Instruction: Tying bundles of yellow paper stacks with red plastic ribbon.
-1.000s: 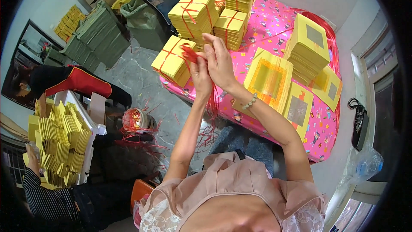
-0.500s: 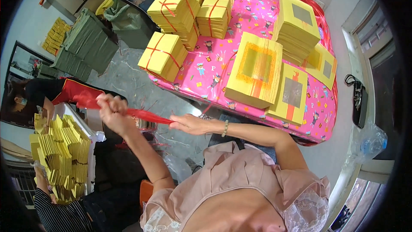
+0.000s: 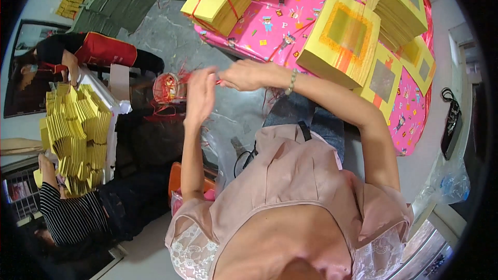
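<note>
Left hand (image 3: 201, 93) and right hand (image 3: 248, 75) both pinch one red string (image 3: 218, 80) (three tied yellow paper bundles (image 3: 218, 1) behind).

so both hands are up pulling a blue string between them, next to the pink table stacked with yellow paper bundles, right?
Not quite: the string is red, not blue, as the head view shows. The left hand and right hand do hold it between them, beside the pink table with its yellow paper bundles.

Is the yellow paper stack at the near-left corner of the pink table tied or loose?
Tied. The yellow paper stack has red string crossing its top and running down its sides. It sits on the pink table, untouched by either hand.
</note>
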### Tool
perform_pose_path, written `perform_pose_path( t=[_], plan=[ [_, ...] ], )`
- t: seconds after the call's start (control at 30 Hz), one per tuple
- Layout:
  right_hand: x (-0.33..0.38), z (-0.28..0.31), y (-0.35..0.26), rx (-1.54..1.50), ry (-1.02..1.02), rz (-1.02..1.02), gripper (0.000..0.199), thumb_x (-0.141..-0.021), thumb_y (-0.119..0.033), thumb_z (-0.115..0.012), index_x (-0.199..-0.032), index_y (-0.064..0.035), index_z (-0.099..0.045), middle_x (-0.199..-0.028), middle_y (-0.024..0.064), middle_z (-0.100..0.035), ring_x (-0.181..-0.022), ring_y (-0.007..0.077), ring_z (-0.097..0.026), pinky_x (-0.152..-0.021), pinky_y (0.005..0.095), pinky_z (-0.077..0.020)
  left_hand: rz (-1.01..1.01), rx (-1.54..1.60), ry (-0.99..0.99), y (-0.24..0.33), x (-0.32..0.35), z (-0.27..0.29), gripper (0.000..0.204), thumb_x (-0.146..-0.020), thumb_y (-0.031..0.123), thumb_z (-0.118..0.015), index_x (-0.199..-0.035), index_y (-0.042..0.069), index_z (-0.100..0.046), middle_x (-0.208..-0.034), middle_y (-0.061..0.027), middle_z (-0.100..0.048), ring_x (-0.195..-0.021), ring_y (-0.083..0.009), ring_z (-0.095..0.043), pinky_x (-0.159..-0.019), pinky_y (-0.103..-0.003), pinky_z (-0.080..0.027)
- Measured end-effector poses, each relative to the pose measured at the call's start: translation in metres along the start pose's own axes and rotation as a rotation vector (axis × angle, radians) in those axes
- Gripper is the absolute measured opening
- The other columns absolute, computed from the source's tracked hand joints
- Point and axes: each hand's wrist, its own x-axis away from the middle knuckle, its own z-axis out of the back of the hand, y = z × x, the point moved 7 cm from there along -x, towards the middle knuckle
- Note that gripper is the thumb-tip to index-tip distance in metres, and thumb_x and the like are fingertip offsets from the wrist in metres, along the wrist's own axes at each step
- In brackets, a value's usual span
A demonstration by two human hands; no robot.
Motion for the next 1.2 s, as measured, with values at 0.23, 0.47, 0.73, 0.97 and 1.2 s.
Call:
perform_pose_path(
  t=[0.23,0.47,0.73,0.97,1.2],
  plan=[
    [-0.008,0.036,0.004,-0.009,-0.342,0.039,0.033,-0.091,-0.032,-0.045,-0.095,-0.0017,-0.057,-0.086,0.0193,-0.062,-0.084,0.0359,-0.059,-0.072,0.0448,-0.0441,0.272,0.166,0.248,-0.065,0.064,0.008,0.035,-0.091,0.020,-0.048,-0.064,-0.003,-0.051,-0.050,-0.0113,-0.043,-0.043,-0.0154,-0.042,-0.043,-0.032,-0.035],
    [0.017,0.091,0.046,-0.069,-0.383,-0.203,0.039,-0.093,-0.035,-0.042,-0.097,0.0001,-0.056,-0.086,0.0150,-0.060,-0.085,0.0303,-0.058,-0.074,0.0399,-0.0443,0.637,-0.223,0.104,-0.176,0.185,-0.006,0.040,-0.092,0.033,-0.044,-0.077,0.002,-0.065,-0.057,-0.0202,-0.053,-0.050,-0.0347,-0.053,-0.048,-0.041,-0.041],
    [0.008,0.056,0.000,0.261,-0.199,-0.096,0.025,-0.086,-0.024,-0.049,-0.092,-0.0006,-0.055,-0.080,0.0189,-0.063,-0.079,0.0355,-0.062,-0.070,0.0457,-0.0462,0.525,0.035,-0.262,-0.193,0.112,-0.062,0.050,-0.093,0.041,-0.037,-0.084,0.001,-0.065,-0.069,-0.0167,-0.060,-0.065,-0.0264,-0.059,-0.065,-0.040,-0.045],
    [0.013,0.027,-0.058,0.424,0.137,0.129,0.010,-0.078,-0.012,-0.051,-0.079,-0.0036,-0.056,-0.068,0.0141,-0.062,-0.066,0.0245,-0.063,-0.060,0.0408,-0.0448,0.479,0.713,-0.537,-0.002,-0.031,-0.051,0.062,-0.092,0.051,-0.032,-0.082,0.001,-0.065,-0.075,-0.0209,-0.062,-0.074,-0.0288,-0.062,-0.073,-0.039,-0.046],
    [0.022,0.002,-0.045,0.572,0.081,0.078,0.010,-0.075,-0.014,-0.054,-0.077,-0.0047,-0.057,-0.065,0.0095,-0.062,-0.067,0.0237,-0.063,-0.064,0.0350,-0.0465,0.522,0.434,-0.928,-0.011,-0.032,-0.073,0.070,-0.087,0.061,-0.036,-0.083,-0.001,-0.066,-0.083,-0.0161,-0.066,-0.080,-0.0248,-0.063,-0.073,-0.037,-0.045]
  ],
)
